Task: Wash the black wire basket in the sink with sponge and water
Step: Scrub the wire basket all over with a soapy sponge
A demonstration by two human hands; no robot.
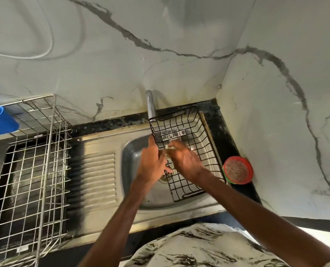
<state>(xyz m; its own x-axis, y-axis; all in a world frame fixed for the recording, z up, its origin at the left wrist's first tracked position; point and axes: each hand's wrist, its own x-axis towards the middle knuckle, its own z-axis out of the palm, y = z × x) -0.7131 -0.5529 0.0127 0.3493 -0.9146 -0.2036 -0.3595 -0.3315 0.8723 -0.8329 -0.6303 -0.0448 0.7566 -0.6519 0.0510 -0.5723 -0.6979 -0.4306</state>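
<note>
At ten o'clock of the sink [102, 166], a blue tub [0, 122] is lying on a silver wire rack [31, 160], which is standing at nine o'clock. The left hand [152, 162] is gripping the left rim of the black wire basket [191, 130], which is lying in the basin's right half, below the faucet [150, 105] at twelve o'clock. The right hand [185, 160] is pinching a pale, blurred sponge [170, 148] against the wires. A red-rimmed tub [238, 170] is sitting at three o'clock.

A home kitchen: steel sink [106, 170] with tap [150, 105], dish rack [31, 170], marble-look wall tiles [160, 35]
</note>
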